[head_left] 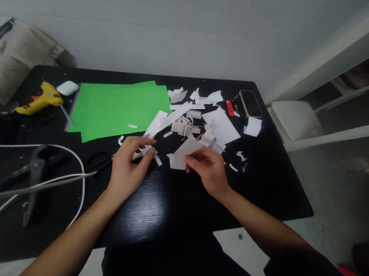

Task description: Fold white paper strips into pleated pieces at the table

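Observation:
My right hand [206,168] pinches a folded piece of white paper [181,155] between thumb and fingers, just above the black table [188,196]. To its left, my left hand [128,164] hovers over small white scraps with its thumb and fingers apart and nothing visibly gripped. Black-handled scissors [98,160] lie beside the left wrist, their blades hidden behind that hand. Beyond both hands spreads a heap of cut white paper [184,127], with strips, curls and a larger sheet [221,127].
Green sheets [120,106] lie at the back. Further left are a yellow glue gun [46,98], a white case [67,87], a dark clamp-like tool [36,172] and a white cable [82,173]. A red lighter [229,108] and a phone [250,104] lie at the right.

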Demonstrator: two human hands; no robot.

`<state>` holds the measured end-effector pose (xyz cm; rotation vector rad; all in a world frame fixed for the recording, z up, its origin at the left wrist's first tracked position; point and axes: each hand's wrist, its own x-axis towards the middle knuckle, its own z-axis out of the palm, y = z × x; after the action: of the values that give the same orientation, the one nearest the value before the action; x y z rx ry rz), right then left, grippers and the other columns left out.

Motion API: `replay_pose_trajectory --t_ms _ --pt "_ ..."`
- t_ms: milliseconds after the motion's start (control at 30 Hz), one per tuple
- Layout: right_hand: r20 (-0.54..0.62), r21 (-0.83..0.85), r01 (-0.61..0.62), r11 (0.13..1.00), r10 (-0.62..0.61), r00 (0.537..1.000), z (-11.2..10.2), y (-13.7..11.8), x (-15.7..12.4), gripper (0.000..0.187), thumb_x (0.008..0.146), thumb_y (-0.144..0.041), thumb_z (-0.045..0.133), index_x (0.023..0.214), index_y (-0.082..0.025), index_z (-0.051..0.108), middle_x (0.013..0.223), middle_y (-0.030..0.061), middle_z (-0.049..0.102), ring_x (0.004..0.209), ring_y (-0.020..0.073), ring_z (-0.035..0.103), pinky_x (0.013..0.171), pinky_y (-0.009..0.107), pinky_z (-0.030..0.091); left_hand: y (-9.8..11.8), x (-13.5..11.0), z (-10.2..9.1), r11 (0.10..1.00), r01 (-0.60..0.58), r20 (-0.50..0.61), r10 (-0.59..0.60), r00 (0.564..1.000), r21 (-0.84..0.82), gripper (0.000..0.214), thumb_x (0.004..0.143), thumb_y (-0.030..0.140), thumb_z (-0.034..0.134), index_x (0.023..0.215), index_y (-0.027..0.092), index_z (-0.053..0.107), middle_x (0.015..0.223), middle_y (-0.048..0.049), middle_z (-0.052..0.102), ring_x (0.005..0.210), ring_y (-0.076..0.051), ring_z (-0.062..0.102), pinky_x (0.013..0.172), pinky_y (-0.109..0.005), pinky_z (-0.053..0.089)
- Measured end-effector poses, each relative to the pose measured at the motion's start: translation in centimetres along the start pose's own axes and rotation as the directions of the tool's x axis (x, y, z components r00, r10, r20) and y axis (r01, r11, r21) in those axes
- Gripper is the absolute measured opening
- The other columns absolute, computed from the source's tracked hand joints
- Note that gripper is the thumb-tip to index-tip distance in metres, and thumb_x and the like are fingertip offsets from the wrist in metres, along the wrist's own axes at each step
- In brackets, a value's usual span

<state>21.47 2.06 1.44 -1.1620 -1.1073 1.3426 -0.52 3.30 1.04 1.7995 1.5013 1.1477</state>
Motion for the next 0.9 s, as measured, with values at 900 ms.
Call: replay_pose_trajectory --t_ms 900 --pt "0.228 -0.051 -0.026 0.998 0.037 0.973 0.1 0.0 -0.7 0.02 0.079 -0.036 0.086 0.093 -0.025 0.078 0.088 0.0017 0.08 0.081 0.018 0.076 0.075 0.031 0.064 2.0 -1.1 0.4 0.932 -0.34 0.175 0.357 0.917 -0.123 0.004 0.089 0.021 0.071 0.087 0.024 0.07 0.085 -0.003 0.077 0.091 -0.023 0.071 0.09 -0.044 0.055"
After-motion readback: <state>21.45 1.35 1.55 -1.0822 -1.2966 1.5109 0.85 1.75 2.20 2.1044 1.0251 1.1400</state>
